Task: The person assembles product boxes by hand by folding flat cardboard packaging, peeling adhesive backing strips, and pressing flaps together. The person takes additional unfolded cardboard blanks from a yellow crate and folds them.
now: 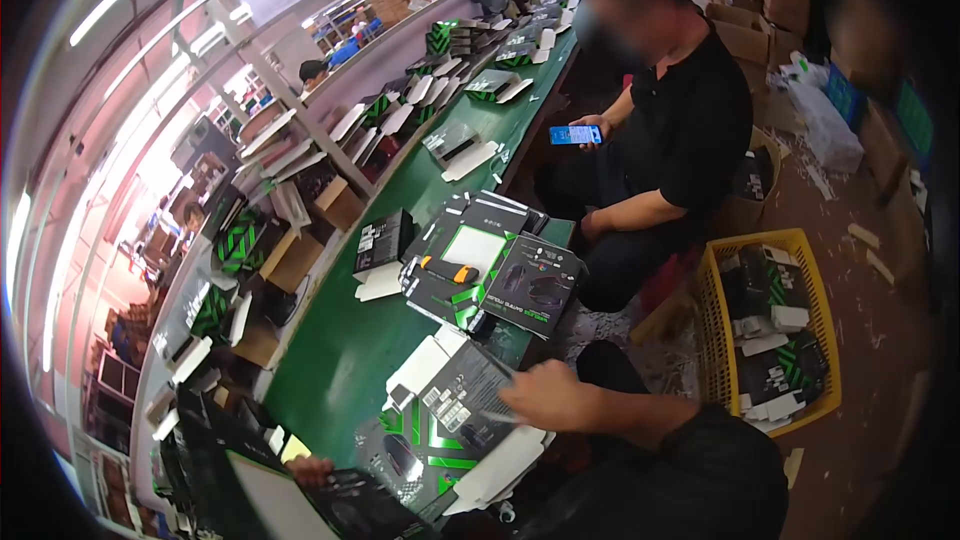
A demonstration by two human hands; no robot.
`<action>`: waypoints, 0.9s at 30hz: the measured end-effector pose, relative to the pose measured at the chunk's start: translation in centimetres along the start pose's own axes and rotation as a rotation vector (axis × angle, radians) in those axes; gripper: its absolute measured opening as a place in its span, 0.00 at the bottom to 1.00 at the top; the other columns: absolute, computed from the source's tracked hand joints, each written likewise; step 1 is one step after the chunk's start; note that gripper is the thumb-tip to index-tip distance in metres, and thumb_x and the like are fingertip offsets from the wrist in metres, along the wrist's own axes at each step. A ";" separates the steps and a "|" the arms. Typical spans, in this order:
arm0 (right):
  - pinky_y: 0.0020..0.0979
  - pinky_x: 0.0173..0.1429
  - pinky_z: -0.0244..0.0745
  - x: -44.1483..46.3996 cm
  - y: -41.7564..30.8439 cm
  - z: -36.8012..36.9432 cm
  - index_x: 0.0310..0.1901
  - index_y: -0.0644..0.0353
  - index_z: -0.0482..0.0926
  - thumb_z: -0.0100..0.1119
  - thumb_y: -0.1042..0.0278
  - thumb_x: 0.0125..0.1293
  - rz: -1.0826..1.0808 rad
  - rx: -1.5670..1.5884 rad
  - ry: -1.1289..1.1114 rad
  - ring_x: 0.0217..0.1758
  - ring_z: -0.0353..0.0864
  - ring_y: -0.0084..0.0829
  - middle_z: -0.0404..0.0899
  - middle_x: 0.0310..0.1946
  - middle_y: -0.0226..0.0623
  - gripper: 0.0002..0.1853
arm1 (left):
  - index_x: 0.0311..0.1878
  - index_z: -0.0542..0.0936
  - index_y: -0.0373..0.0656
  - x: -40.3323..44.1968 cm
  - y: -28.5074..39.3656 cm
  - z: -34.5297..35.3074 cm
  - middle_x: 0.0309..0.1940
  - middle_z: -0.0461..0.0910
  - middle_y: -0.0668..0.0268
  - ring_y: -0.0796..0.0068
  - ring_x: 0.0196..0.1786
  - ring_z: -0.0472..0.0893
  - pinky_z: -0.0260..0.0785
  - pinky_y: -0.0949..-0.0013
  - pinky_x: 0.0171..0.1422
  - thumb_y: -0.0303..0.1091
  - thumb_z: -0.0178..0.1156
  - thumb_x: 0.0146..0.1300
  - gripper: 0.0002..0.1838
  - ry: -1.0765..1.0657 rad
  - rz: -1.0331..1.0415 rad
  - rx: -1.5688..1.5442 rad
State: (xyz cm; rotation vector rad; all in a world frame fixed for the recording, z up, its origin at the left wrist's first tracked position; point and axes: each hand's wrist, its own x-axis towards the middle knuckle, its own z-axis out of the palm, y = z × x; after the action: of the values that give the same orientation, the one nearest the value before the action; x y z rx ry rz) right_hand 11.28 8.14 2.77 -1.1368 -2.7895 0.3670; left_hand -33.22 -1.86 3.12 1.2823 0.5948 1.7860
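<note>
My right hand [550,396] is closed at the right edge of a printed black and green mouse box [440,445] with white flaps. A thin, blurred strip shows by its fingertips; whether it is a tool or part of the cardboard, I cannot tell. My left hand [313,471], at the lower left, has its fingers curled over the edge of a black carton [350,505] with a pale inner face. Beyond the mouse box lies a pile of flat printed cartons [450,225], with an orange and black utility knife [449,270] on top.
A green worktable [325,360] runs away from me, lined with boxes. A seated person [690,120] on the right holds a phone [576,135]. A yellow basket [712,325] of boxes stands on the floor, with paper scraps about. Stacked cartons [238,245] line the left side.
</note>
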 end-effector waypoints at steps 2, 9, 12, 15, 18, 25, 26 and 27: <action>0.41 0.37 0.81 -2.4 1.5 -0.1 0.43 0.55 0.80 0.77 0.43 0.53 0.051 -0.031 -0.124 0.37 0.87 0.41 0.78 0.31 0.35 0.26 | 0.39 0.78 0.40 -2.1 2.4 0.5 0.34 0.75 0.65 0.69 0.39 0.74 0.65 0.62 0.55 0.36 0.52 0.76 0.11 0.546 0.088 0.672; 0.37 0.36 0.79 -3.5 1.7 -6.3 0.44 0.58 0.77 0.79 0.49 0.55 0.199 0.247 0.766 0.36 0.85 0.37 0.78 0.35 0.35 0.26 | 0.44 0.79 0.32 0.3 2.8 17.1 0.39 0.78 0.55 0.54 0.44 0.73 0.62 0.56 0.53 0.35 0.54 0.72 0.14 0.062 -0.019 1.631; 0.37 0.35 0.78 -2.6 2.0 -7.1 0.45 0.57 0.80 0.78 0.46 0.55 0.028 0.387 0.876 0.37 0.84 0.38 0.78 0.41 0.36 0.27 | 0.27 0.67 0.37 1.3 1.5 19.6 0.28 0.67 0.55 0.49 0.38 0.68 0.60 0.51 0.50 0.32 0.62 0.57 0.13 -0.103 0.176 1.603; 0.35 0.35 0.78 -0.9 -0.1 -7.1 0.45 0.56 0.80 0.76 0.47 0.58 -0.290 0.360 0.758 0.37 0.84 0.35 0.77 0.38 0.35 0.24 | 0.25 0.67 0.38 2.7 0.6 22.1 0.26 0.66 0.56 0.51 0.32 0.69 0.61 0.51 0.49 0.38 0.64 0.56 0.17 -0.289 0.258 1.448; 0.37 0.37 0.78 -0.5 -1.6 -6.1 0.40 0.55 0.77 0.76 0.45 0.55 -0.315 0.282 0.572 0.39 0.84 0.37 0.74 0.33 0.33 0.24 | 0.30 0.72 0.37 2.8 0.0 23.2 0.27 0.69 0.57 0.52 0.36 0.72 0.64 0.47 0.58 0.41 0.65 0.59 0.17 -0.259 0.304 1.452; 0.35 0.26 0.69 -0.5 -1.3 -8.0 0.26 0.54 0.74 0.80 0.48 0.53 -0.177 0.395 0.832 0.24 0.75 0.35 0.70 0.24 0.30 0.23 | 0.79 0.53 0.28 -0.2 -2.2 24.6 0.70 0.58 0.43 0.45 0.72 0.63 0.51 0.44 0.79 0.72 0.62 0.62 0.61 0.259 0.200 1.646; 0.35 0.26 0.69 -0.6 -1.7 -8.5 0.26 0.55 0.74 0.79 0.50 0.54 -0.255 0.451 0.826 0.24 0.75 0.35 0.69 0.24 0.30 0.22 | 0.79 0.52 0.27 -0.7 -2.6 25.0 0.72 0.59 0.42 0.45 0.75 0.62 0.49 0.46 0.81 0.74 0.65 0.56 0.66 0.111 0.082 1.419; 0.35 0.25 0.69 -0.6 -2.2 -9.0 0.26 0.55 0.75 0.79 0.52 0.55 -0.338 0.509 0.812 0.24 0.74 0.34 0.69 0.24 0.30 0.21 | 0.80 0.47 0.27 -0.5 -2.5 25.8 0.77 0.52 0.37 0.35 0.77 0.58 0.51 0.43 0.80 0.70 0.75 0.48 0.72 -0.058 0.024 1.452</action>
State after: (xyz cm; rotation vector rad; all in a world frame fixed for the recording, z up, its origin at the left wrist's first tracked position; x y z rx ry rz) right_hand 11.96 7.88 12.06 -0.5098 -1.9518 0.4209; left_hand -8.39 -3.29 10.32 2.1799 2.0258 1.1705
